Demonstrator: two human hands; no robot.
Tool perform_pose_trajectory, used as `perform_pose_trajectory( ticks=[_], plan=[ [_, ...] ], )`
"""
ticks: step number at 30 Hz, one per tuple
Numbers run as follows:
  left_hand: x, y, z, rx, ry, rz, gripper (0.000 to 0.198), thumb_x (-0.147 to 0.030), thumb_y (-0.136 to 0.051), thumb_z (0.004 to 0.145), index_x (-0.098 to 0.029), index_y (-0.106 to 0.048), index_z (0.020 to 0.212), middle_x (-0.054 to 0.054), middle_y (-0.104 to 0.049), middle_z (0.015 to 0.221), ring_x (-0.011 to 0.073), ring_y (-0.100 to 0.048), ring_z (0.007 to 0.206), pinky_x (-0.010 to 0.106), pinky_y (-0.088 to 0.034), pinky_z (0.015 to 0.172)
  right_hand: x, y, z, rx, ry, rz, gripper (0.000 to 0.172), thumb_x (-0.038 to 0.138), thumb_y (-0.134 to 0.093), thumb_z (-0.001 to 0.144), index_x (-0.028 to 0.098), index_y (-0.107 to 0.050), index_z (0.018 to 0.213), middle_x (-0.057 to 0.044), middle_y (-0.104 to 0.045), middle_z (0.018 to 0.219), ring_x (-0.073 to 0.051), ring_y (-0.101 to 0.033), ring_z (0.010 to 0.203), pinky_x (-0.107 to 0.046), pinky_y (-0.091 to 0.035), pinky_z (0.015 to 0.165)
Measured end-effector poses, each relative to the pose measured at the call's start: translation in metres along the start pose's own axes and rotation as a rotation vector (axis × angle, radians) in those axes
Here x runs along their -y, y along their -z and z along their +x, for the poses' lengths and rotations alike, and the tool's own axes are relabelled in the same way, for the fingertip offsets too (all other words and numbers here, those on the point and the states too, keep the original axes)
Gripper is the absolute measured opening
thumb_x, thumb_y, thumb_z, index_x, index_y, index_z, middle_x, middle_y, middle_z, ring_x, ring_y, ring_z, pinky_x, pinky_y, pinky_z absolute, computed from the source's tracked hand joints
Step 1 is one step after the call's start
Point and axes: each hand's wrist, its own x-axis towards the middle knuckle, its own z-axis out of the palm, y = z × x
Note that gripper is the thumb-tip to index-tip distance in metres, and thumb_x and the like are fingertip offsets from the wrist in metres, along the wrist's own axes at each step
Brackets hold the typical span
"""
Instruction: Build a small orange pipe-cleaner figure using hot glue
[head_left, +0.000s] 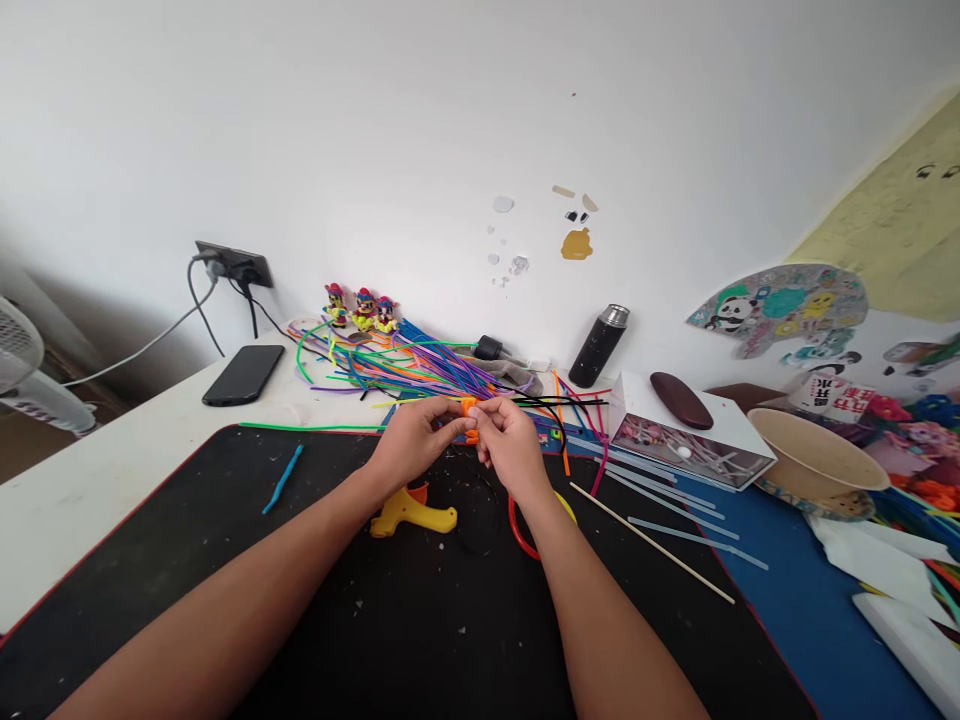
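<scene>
Both hands meet above the far part of the black mat [420, 640]. My left hand [420, 437] pinches a small orange pipe cleaner piece [470, 408] from the left. From the other side my right hand [511, 440] closes its fingertips on the same piece. Its shape is mostly hidden by the fingers. Below my left hand lies a yellow glue gun [420, 514] with an orange part, partly covered by the wrist. A red and yellow ring-shaped thing [517, 530] shows from under my right forearm.
Behind the hands spreads a heap of coloured pipe cleaners [442, 365]. A blue twisted piece [283, 480] and phone [244, 375] lie left. Rightward are a wooden stick [652, 543], translucent glue sticks [697, 545], a black flask [598, 347], a white box [637, 400] and a beige bowl [817, 450].
</scene>
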Motion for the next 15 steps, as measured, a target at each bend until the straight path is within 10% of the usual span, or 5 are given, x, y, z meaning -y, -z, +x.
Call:
perform_pose_trajectory(
  ticks=[15],
  plan=[
    [-0.0015, -0.001, 0.0009, 0.02, 0.061, -0.09, 0.021, -0.039, -0.066, 0.091, -0.02, -0.075, 0.09, 0.002, -0.076, 0.079, 0.0191, -0.066, 0.072, 0.029, -0.046, 0.066, -0.0013, 0.0001, -0.0005, 0.002, -0.009, 0.002, 0.036, 0.052, -0.072, 0.084, 0.019, -0.064, 0.095, 0.008, -0.055, 0.051, -0.01, -0.048, 0.038, -0.02, -0.035, 0.036]
  ],
)
